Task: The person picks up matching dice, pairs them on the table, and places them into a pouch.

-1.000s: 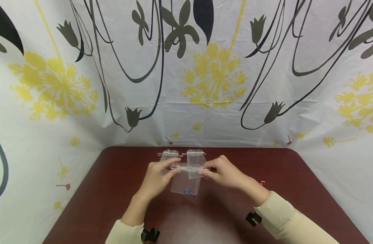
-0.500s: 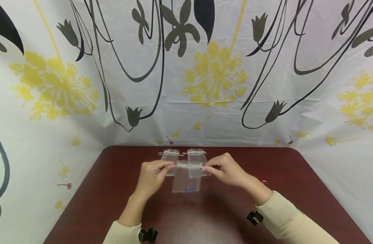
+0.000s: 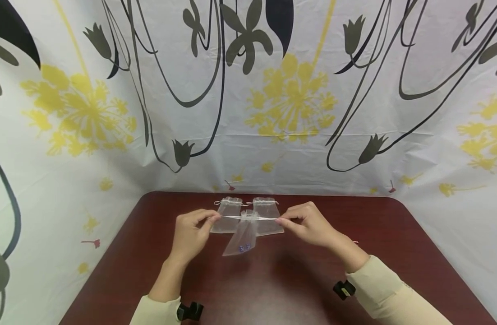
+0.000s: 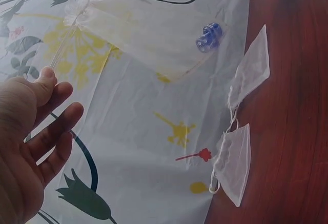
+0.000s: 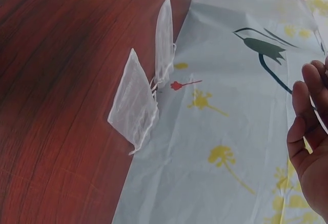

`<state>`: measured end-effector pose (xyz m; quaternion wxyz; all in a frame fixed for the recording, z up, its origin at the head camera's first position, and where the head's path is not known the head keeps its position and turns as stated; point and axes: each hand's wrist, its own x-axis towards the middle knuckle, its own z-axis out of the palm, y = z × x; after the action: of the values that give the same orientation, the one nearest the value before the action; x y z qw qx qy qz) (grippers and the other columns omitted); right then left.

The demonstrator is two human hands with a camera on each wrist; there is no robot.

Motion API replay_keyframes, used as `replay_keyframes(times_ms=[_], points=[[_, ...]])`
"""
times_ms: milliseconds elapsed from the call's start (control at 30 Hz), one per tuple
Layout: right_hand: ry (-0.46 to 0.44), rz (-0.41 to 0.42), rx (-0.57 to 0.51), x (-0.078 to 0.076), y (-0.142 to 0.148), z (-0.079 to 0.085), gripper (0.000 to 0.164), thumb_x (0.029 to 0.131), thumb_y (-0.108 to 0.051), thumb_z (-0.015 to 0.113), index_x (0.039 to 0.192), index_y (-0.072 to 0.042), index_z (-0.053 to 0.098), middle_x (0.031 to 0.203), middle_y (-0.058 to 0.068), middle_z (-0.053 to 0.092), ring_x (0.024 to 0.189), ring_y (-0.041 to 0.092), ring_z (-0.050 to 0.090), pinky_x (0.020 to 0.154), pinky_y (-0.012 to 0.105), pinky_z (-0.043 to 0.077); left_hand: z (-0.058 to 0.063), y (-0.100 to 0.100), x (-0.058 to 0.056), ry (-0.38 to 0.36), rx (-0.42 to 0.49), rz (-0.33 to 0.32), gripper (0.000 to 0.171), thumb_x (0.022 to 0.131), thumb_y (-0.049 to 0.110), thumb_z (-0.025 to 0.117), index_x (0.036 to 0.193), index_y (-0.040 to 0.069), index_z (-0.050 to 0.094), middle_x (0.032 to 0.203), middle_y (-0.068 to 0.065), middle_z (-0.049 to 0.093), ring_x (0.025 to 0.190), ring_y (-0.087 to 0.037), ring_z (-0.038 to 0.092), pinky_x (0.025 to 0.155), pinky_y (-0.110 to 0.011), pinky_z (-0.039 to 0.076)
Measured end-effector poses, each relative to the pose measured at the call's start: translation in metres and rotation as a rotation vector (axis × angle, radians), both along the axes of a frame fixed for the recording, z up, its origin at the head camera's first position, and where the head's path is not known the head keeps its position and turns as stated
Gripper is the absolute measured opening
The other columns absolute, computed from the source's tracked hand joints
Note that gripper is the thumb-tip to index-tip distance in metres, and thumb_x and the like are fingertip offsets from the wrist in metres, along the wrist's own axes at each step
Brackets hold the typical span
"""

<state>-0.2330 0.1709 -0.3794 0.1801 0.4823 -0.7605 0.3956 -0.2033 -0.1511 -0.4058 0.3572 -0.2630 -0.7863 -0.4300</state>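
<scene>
A sheer white drawstring bag [image 3: 246,232] hangs in the air with its mouth gathered tight. Two blue dice with white dots [image 3: 242,248] lie at its bottom, also visible in the left wrist view as blue dice [image 4: 209,38]. My left hand [image 3: 190,234] pinches the drawstring [image 3: 231,217] on the left side between thumb and fingertip. On the other side, my right hand [image 3: 307,224] pinches the opposite string end [image 3: 266,219]. Both strings run taut and nearly level. In the right wrist view, the right fingertips are partly cut off at the frame's edge.
Behind the held bag, two more sheer bags, one left [image 3: 228,215] and one right [image 3: 266,214], lie flat near the far edge of the dark red table [image 3: 167,207]. Something small and red [image 3: 356,242] is mostly hidden behind my right forearm. A patterned cloth [image 3: 289,167] hangs behind.
My hands have moved apart, pulling the strings outward. The bag's wide mouth has bunched together, and its bottom with the dice has swung left. The red object is now more covered by the right forearm.
</scene>
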Motion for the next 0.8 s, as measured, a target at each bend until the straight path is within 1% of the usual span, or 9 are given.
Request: replay_keyframes(times_ms=[167,300,333,433,567,667,733,800], points=[[-0.003,0.021,-0.018,-0.002,-0.008,0.000,0.023,0.088,0.003,0.075,0.083,-0.019,0.077,0.068,-0.012,0.062,0.055,0.002,0.050,0.051,0.015,0.040,0.001,-0.006,0.000,-0.001,-0.005,0.012,0.009,0.089,0.013,0.078,0.085,0.005,0.078,0.076,0.003,0.072,0.059,-0.005,0.054,0.053,-0.018,0.044],[-0.017,0.018,-0.018,-0.004,-0.016,0.001,0.021,0.089,0.001,0.074,0.085,-0.019,0.077,0.069,-0.012,0.062,0.055,0.003,0.049,0.049,0.020,0.041,0.003,-0.014,-0.002,-0.004,-0.026,0.012,0.003,0.086,0.006,0.080,0.085,0.007,0.078,0.076,0.004,0.072,0.061,-0.005,0.056,0.054,-0.019,0.046],[-0.022,0.016,-0.020,-0.005,-0.018,0.001,0.021,0.090,0.001,0.074,0.085,-0.019,0.078,0.069,-0.012,0.062,0.054,0.003,0.048,0.048,0.023,0.041,0.003,-0.016,-0.003,-0.012,-0.030,0.015,0.004,0.086,0.005,0.080,0.086,0.007,0.078,0.077,0.003,0.072,0.062,-0.005,0.057,0.054,-0.019,0.047],[-0.025,0.008,-0.011,-0.008,-0.028,-0.001,0.020,0.091,-0.001,0.074,0.085,-0.020,0.078,0.068,-0.013,0.061,0.053,0.003,0.044,0.046,0.026,0.039,0.004,-0.025,-0.006,-0.034,-0.032,0.024,0.008,0.083,0.000,0.082,0.087,0.007,0.079,0.079,0.002,0.074,0.064,-0.006,0.060,0.056,-0.020,0.049],[-0.015,0.031,-0.004,-0.012,-0.047,-0.006,0.017,0.091,-0.002,0.074,0.085,-0.018,0.079,0.068,-0.012,0.064,0.053,0.002,0.046,0.048,0.021,0.038,0.000,-0.041,-0.009,-0.088,-0.022,0.041,0.009,0.082,-0.001,0.082,0.087,0.006,0.079,0.079,0.003,0.074,0.065,-0.007,0.063,0.059,-0.017,0.050],[-0.024,0.040,0.006,-0.014,-0.065,-0.010,0.013,0.091,-0.005,0.074,0.086,-0.015,0.080,0.071,-0.009,0.068,0.055,0.004,0.050,0.051,0.021,0.040,-0.003,-0.057,-0.011,-0.129,-0.027,0.070,0.009,0.083,-0.001,0.081,0.088,0.007,0.079,0.080,0.002,0.074,0.066,-0.009,0.067,0.061,-0.014,0.051],[-0.037,0.029,0.025,-0.016,-0.077,-0.011,0.011,0.092,-0.008,0.074,0.086,-0.015,0.080,0.071,-0.009,0.068,0.057,0.003,0.052,0.052,0.024,0.044,-0.005,-0.069,-0.014,-0.149,-0.037,0.100,0.009,0.084,0.000,0.081,0.089,0.006,0.080,0.080,0.001,0.075,0.066,-0.011,0.068,0.062,-0.013,0.051],[-0.053,0.016,0.042,-0.018,-0.091,-0.011,0.010,0.093,-0.012,0.074,0.086,-0.014,0.080,0.072,-0.008,0.068,0.057,0.003,0.052,0.053,0.026,0.045,-0.006,-0.081,-0.017,-0.171,-0.049,0.136,0.008,0.085,0.001,0.081,0.090,0.007,0.080,0.079,0.000,0.075,0.066,-0.011,0.069,0.062,-0.012,0.050]])
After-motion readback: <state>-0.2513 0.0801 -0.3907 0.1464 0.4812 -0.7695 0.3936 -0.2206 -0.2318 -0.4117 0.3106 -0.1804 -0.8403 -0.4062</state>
